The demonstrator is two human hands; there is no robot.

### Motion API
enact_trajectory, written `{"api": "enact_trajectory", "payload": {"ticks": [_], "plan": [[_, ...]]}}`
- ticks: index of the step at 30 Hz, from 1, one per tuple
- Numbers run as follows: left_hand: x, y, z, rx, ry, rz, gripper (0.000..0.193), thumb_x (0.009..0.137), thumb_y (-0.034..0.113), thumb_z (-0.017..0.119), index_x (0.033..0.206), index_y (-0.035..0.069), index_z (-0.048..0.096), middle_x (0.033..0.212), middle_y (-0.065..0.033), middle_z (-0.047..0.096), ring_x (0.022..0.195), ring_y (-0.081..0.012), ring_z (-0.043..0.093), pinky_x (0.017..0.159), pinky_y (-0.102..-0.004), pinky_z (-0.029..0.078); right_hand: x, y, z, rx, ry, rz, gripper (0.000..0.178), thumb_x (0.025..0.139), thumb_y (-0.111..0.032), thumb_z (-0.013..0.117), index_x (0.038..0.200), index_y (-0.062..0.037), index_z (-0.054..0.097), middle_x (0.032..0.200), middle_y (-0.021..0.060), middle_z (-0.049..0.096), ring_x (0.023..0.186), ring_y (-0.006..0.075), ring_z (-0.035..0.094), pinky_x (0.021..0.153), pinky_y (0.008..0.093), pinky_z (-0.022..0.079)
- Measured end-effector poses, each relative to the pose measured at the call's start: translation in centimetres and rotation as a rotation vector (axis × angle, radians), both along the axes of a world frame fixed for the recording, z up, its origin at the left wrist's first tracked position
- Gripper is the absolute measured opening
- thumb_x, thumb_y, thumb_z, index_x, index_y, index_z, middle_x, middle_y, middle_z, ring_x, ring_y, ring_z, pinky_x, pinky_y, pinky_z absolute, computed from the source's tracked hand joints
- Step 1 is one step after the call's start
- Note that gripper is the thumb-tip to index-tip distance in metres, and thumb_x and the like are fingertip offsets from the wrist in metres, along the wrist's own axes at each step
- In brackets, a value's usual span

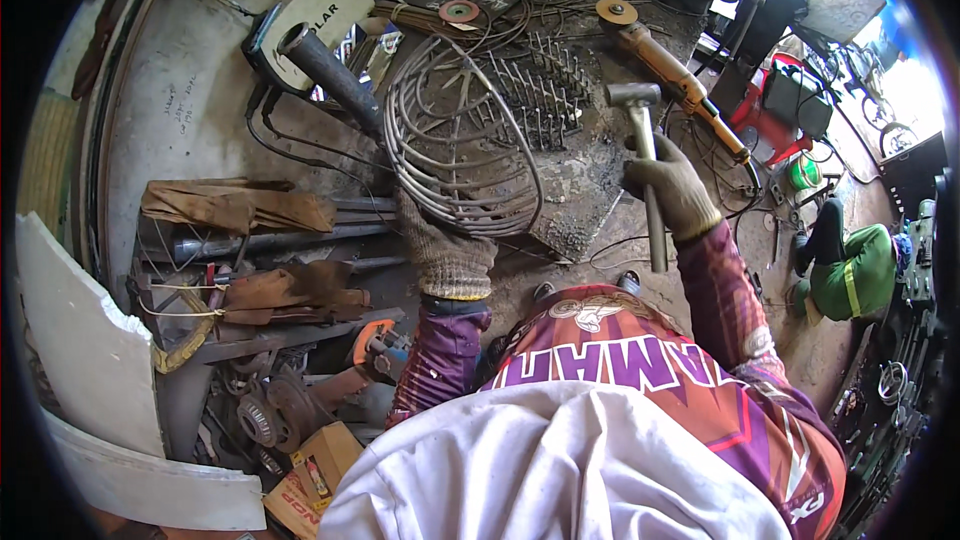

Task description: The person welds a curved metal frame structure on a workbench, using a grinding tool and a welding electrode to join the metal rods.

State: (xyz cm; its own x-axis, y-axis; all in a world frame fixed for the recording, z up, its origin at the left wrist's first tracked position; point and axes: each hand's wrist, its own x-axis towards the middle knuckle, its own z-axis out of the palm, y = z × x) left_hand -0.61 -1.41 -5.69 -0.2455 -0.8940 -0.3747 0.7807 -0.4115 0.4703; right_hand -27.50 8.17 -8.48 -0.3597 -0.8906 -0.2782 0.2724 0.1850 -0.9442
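Note:
My left hand, in a knitted work glove, is at the lower left rim of a round cage of bent metal rods. Its fingers are mostly behind the rods and look wrapped round them. The cage stands tilted at the edge of a dark metal worktable. My gloved right hand is closed round the shaft of a hammer, head up, to the right of the table edge. A jig with rows of upright metal pins lies just beyond the cage.
An orange angle grinder lies at the table's right side, among cables. A thick dark pipe rises left of the cage. Metal bars and brown cloths fill a rack on the left. At right, a person in green is close by.

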Motion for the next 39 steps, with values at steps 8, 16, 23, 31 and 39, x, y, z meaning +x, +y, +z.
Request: {"api": "enact_trajectory", "payload": {"ticks": [8, 16, 23, 31, 39], "plan": [[-4.5, 1.2, 0.0, -0.061, 0.318, -0.199, 0.056, 0.098, 0.052, 0.043, 0.137, 0.014, 0.056, 0.131, -0.0138, 0.062, 0.111, -0.0297, 0.064, 0.089, -0.0528, 0.057, 4.6, 2.1, 6.2, -0.398, -0.102, -0.046, 0.04, 0.098, -0.028, 0.059, 0.128, 0.0, 0.057, 0.117, 0.0097, 0.064, 0.109, 0.0168, 0.059, 0.099, 0.03, 0.045], [-9.7, 4.6, -3.9, -0.413, 0.141, -0.3, 0.061, 0.101, 0.054, 0.042, 0.141, 0.01, 0.052, 0.142, -0.0165, 0.053, 0.125, -0.0367, 0.056, 0.105, -0.0539, 0.048, 4.2, 2.8, 6.1, -0.485, 0.289, -0.25, 0.027, 0.097, -0.018, 0.063, 0.117, -0.0014, 0.056, 0.095, 0.0017, 0.055, 0.085, 0.0112, 0.053, 0.075, 0.027, 0.047], [-4.9, 6.5, -2.1, -0.629, -1.175, -0.287, 0.06, 0.096, 0.044, 0.063, 0.136, 0.0, 0.055, 0.13, -0.0193, 0.059, 0.124, -0.0348, 0.058, 0.103, -0.0467, 0.049, -3.1, 3.8, 9.5, -0.599, 0.25, -0.16, 0.035, 0.094, -0.019, 0.067, 0.122, -0.0026, 0.053, 0.096, 0.0015, 0.053, 0.082, 0.0096, 0.053, 0.069, 0.0263, 0.048], [-6.3, 3.1, 11.3, -1.92, -1.532, 0.513, 0.05, 0.1, 0.046, 0.06, 0.117, -0.001, 0.064, 0.101, -0.0121, 0.066, 0.091, -0.0171, 0.066, 0.078, -0.0266, 0.052, -5.8, 3.5, 9.8, -0.492, 0.477, 0.192, 0.035, 0.091, -0.02, 0.07, 0.117, -0.0013, 0.058, 0.09, 0.001, 0.059, 0.08, 0.0093, 0.058, 0.069, 0.0274, 0.05], [-5.1, 4.7, 5.6, -1.089, -1.264, -0.164, 0.039, 0.103, 0.036, 0.056, 0.096, -0.001, 0.068, 0.072, -0.0113, 0.066, 0.058, -0.0245, 0.067, 0.054, -0.0355, 0.05, -5.2, 1.6, 8.8, -0.356, 0.438, 0.453, 0.043, 0.093, -0.018, 0.07, 0.129, -0.0009, 0.053, 0.105, 0.0017, 0.059, 0.093, 0.0106, 0.055, 0.08, 0.0277, 0.049]]}}
